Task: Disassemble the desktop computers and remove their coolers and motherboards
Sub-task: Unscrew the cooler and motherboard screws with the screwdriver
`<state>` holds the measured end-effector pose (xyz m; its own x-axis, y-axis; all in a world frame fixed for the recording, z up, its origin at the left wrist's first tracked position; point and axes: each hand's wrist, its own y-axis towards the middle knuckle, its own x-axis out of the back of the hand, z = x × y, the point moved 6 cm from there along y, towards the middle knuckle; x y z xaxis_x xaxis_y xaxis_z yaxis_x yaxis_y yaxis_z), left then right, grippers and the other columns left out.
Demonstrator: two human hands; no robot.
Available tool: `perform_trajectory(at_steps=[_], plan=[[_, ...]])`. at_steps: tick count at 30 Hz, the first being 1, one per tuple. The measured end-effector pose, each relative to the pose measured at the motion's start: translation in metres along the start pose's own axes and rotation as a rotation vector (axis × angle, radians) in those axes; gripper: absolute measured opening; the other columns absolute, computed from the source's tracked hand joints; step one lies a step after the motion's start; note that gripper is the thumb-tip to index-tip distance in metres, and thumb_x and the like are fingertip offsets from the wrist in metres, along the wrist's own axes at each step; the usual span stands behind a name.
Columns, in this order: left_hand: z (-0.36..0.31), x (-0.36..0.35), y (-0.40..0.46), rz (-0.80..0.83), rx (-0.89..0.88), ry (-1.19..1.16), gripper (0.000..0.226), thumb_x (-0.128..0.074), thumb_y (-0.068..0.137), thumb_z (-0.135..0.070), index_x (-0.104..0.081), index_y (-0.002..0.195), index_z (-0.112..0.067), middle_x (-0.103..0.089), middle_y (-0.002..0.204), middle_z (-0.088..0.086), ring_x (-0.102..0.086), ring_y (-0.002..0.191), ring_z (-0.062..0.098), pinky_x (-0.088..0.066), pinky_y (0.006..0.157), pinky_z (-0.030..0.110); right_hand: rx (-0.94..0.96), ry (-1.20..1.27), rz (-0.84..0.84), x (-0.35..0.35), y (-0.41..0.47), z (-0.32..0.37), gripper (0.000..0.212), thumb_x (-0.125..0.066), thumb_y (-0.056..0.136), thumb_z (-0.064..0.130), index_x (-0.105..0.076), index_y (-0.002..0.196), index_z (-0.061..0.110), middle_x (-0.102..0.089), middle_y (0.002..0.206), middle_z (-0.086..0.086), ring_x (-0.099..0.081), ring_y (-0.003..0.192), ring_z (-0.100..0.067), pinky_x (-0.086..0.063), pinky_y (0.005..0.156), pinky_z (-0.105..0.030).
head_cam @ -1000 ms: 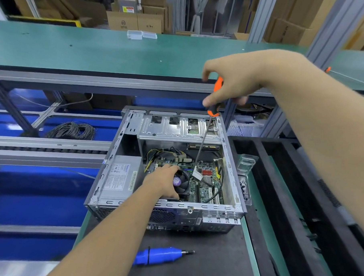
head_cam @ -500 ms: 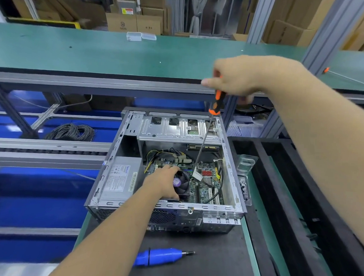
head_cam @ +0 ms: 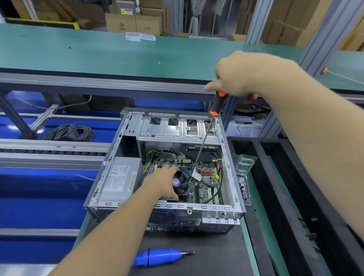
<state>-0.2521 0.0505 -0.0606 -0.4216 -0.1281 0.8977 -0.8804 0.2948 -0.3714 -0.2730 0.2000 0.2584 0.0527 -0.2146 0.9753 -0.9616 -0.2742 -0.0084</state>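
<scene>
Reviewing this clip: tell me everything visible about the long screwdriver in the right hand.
The screwdriver has an orange-and-black handle and a long thin metal shaft. The right hand grips the handle's top, above the open computer case. It leans, handle up and away from the camera, with the shaft running down into the case, its tip beside the cooler fan near a white connector. Tip contact cannot be made out.

upper handle of the screwdriver point(head_cam: 217, 105) buried inside the right hand point(head_cam: 242, 75), its tip too fine to place on the motherboard point(head_cam: 206, 180), left hand point(head_cam: 161, 184) covering part of the cooler point(head_cam: 181, 184), power supply point(head_cam: 117, 179) label print unreadable, both forearms cut by the frame edges
</scene>
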Motion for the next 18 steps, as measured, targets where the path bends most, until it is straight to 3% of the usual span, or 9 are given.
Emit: perform_trajectory(at_steps=[4,6,7,9,11,12,14,16,18], plan=[[0.0,0.0,0.0,0.001,0.001,-0.002,0.105,-0.086,0.066,-0.047,-0.027,0.152,-0.031,-0.036,0.15,-0.002,-0.041,0.136,0.026,-0.049,0.1,0.051,0.377,0.309,0.003,0.001,-0.01,0.018,0.005,-0.063,0.095,0.028,-0.063,0.099,0.026,-0.056,0.069,0.014,-0.049,0.059,0.002,-0.035,0.054,-0.013],[0.0,0.0,0.0,0.003,-0.001,-0.004,0.105,-0.086,0.066,-0.047,-0.027,0.152,-0.03,-0.035,0.151,-0.002,-0.041,0.136,0.026,-0.048,0.101,0.051,0.399,0.428,0.025,0.0,-0.012,0.016,0.018,-0.066,0.093,0.026,-0.058,0.108,0.034,-0.062,0.077,0.017,-0.052,0.061,0.001,-0.041,0.06,-0.012],[0.0,0.0,0.0,0.002,-0.002,-0.004,0.105,-0.086,0.066,-0.047,-0.027,0.152,-0.03,-0.035,0.151,-0.002,-0.041,0.136,0.026,-0.048,0.101,0.051,0.347,0.464,0.053,-0.003,-0.01,0.011,0.026,-0.066,0.093,0.028,-0.056,0.115,0.035,-0.066,0.087,0.014,-0.06,0.064,-0.001,-0.049,0.067,-0.019],[0.001,0.0,0.0,-0.002,-0.001,-0.008,0.105,-0.086,0.066,-0.047,-0.028,0.151,-0.031,-0.036,0.15,-0.002,-0.041,0.135,0.026,-0.048,0.1,0.051,0.105,0.487,0.174,-0.009,-0.004,-0.002,0.041,-0.066,0.091,0.044,-0.053,0.124,0.023,-0.069,0.098,-0.007,-0.072,0.064,-0.017,-0.061,0.064,-0.037],[0.001,0.0,0.0,-0.006,0.001,-0.011,0.106,-0.087,0.065,-0.047,-0.028,0.152,-0.031,-0.036,0.15,-0.003,-0.041,0.135,0.026,-0.048,0.1,0.051,-0.153,0.311,0.26,-0.013,-0.004,-0.016,0.073,-0.05,0.086,0.071,-0.058,0.104,0.001,-0.073,0.082,-0.018,-0.072,0.056,-0.028,-0.06,0.058,-0.041],[0.001,0.0,0.0,-0.007,0.001,-0.011,0.106,-0.087,0.066,-0.047,-0.028,0.152,-0.031,-0.036,0.15,-0.003,-0.041,0.136,0.026,-0.048,0.1,0.051,-0.197,0.173,0.254,-0.01,-0.004,-0.019,0.078,-0.042,0.088,0.074,-0.06,0.089,-0.002,-0.072,0.067,-0.016,-0.069,0.05,-0.027,-0.058,0.057,-0.038],[0.001,0.0,0.0,-0.004,0.002,-0.011,0.106,-0.087,0.066,-0.047,-0.027,0.152,-0.031,-0.036,0.15,-0.003,-0.041,0.136,0.026,-0.048,0.1,0.051,-0.074,0.012,0.156,-0.004,0.0,-0.012,0.064,-0.041,0.099,0.058,-0.064,0.08,0.002,-0.068,0.055,-0.008,-0.061,0.046,-0.025,-0.05,0.057,-0.032],[0.001,0.0,0.0,-0.001,0.004,-0.013,0.106,-0.087,0.066,-0.046,-0.027,0.152,-0.031,-0.036,0.15,-0.003,-0.041,0.136,0.026,-0.048,0.1,0.05,0.175,0.02,0.066,0.0,-0.001,0.002,0.038,-0.049,0.101,0.039,-0.07,0.088,0.01,-0.07,0.071,-0.002,-0.06,0.059,-0.016,-0.045,0.06,-0.03],[0.001,0.0,0.0,0.003,0.005,-0.011,0.106,-0.087,0.066,-0.046,-0.026,0.152,-0.031,-0.035,0.151,-0.003,-0.039,0.137,0.025,-0.048,0.1,0.05,0.369,0.193,0.047,0.004,-0.012,0.017,0.01,-0.059,0.096,0.027,-0.068,0.093,0.023,-0.066,0.084,0.011,-0.057,0.07,0.0,-0.041,0.063,-0.018]])
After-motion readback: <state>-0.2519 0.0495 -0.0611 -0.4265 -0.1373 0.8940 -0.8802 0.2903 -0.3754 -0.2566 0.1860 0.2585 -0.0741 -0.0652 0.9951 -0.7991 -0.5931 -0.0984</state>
